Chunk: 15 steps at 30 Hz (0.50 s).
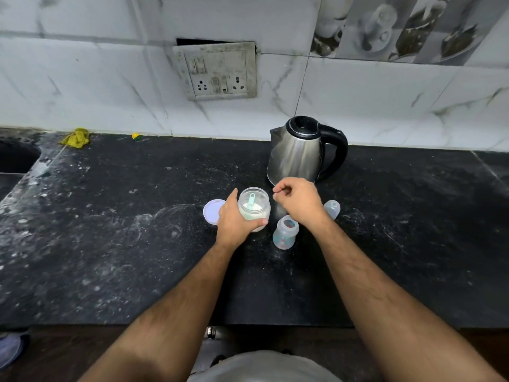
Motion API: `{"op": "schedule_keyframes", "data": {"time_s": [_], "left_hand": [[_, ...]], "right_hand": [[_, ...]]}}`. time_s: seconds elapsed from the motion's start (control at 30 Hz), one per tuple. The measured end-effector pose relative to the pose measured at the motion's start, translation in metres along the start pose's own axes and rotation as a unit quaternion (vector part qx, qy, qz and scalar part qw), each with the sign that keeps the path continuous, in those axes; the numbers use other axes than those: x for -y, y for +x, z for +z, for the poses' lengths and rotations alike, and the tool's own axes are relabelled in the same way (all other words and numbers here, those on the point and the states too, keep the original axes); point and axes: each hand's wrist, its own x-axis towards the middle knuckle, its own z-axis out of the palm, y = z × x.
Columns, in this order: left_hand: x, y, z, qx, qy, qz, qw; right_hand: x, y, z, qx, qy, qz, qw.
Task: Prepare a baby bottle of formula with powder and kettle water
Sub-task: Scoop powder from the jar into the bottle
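L hand (pixel 237 219) is wrapped round the open powder jar (pixel 253 208) on the black counter (pixel 110 230), thumb across its near side; a teal scoop (pixel 251 201) sits inside on the white powder. Jar's lid (pixel 212 210) lies flat just behind that hand, to its left. R hand (pixel 298 201) hovers w/ fingers curled in, holding nothing I can see. Baby bottle (pixel 285 232) stands open, no top, just under the R wrist. Its cap (pixel 332 208) is on the far side of that wrist. Steel kettle (pixel 298 153) stands beyond the R knuckles, handle to the right.
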Motion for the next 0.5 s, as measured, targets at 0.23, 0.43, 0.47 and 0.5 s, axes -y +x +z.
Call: {"op": "schedule_keyframes", "data": {"time_s": [0.23,0.43,0.47,0.5], "left_hand": [[0.001,0.007,-0.002,0.025,-0.042,0.052,0.997],[0.006,0.005,-0.003,0.03,-0.048,0.062,0.996],[0.006,0.004,-0.003,0.028,-0.043,0.058,0.997],[0.006,0.005,-0.003,0.028,-0.038,0.053,0.997]], "right_hand": [[0.026,0.028,0.028,0.126,-0.249,-0.089,0.956],[0.037,0.044,0.046,0.242,-0.42,-0.171,0.857],[0.039,0.045,0.048,0.253,-0.435,-0.174,0.846],[0.042,0.047,0.05,0.267,-0.45,-0.177,0.833]]}}
